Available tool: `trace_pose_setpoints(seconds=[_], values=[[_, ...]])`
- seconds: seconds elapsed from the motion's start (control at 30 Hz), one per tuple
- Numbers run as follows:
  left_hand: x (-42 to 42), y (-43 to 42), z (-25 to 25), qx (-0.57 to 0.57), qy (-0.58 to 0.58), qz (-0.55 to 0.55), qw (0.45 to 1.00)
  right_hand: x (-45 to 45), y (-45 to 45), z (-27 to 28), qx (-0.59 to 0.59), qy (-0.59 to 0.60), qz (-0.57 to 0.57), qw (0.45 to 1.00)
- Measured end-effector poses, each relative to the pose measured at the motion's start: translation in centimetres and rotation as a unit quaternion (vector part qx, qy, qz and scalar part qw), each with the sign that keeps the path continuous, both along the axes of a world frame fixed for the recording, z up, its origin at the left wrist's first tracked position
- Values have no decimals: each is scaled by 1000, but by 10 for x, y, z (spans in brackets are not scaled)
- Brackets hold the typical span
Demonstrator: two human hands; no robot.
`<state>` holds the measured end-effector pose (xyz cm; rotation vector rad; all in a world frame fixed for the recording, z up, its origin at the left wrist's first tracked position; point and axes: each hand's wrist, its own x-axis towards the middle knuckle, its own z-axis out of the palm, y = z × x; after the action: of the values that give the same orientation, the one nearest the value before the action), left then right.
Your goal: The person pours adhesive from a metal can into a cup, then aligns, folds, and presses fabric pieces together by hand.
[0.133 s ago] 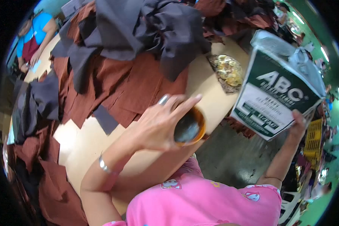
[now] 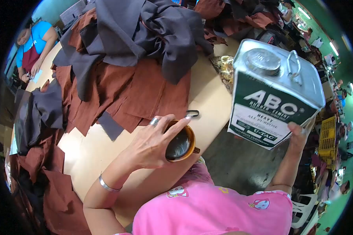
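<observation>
My left hand is wrapped around an amber-brown cup with a dark inside, above the table edge. The cup's small handle points to the right. Beside my index fingertip lies a small black rectangular loop. My right hand grips the lower right corner of a large metal can with a green and white label reading ABC. The can is tilted, and its round cap and wire handle show on top. Behind it, a crusted, yellow-stained patch is partly hidden.
Brown cloth pieces and dark grey cloth are heaped on the table. A person in blue sits at the far left. Yellow crates and a white chair stand at the right.
The can has swung more upright and slightly left, bringing its top into view. My left hand and the cup have shifted left and down. The black loop is now uncovered.
</observation>
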<state>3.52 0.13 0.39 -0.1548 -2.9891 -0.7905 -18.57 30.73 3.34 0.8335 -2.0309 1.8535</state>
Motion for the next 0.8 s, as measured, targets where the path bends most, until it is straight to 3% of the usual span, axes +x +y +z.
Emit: trace_pose_setpoints(seconds=[0.07,0.17,0.2,0.27,0.33,0.43,0.63,0.7,0.77,0.8], values=[[11,3,5,18,-23,36,999,11,1,5,56,44,22,997],[17,-7,-10,-32,43,53,997,27,-16,13,94,139,76,983],[20,-10,-2,-74,12,42,996,33,-25,18,104,180,93,974],[19,-22,20,48,149,1,988,47,-36,25,130,198,108,965],[10,-16,53,2,259,14,966,55,-42,30,181,239,98,949],[-12,5,65,-57,234,-5,970,54,-43,34,239,244,141,929],[-33,10,45,-66,258,7,964,52,-47,28,215,238,151,935],[-37,7,37,-40,335,27,941,60,-57,28,174,226,140,948],[-44,-7,33,-15,432,10,902,75,-64,35,211,226,122,943],[-37,-2,37,224,363,49,903,78,-63,36,220,214,116,945]])
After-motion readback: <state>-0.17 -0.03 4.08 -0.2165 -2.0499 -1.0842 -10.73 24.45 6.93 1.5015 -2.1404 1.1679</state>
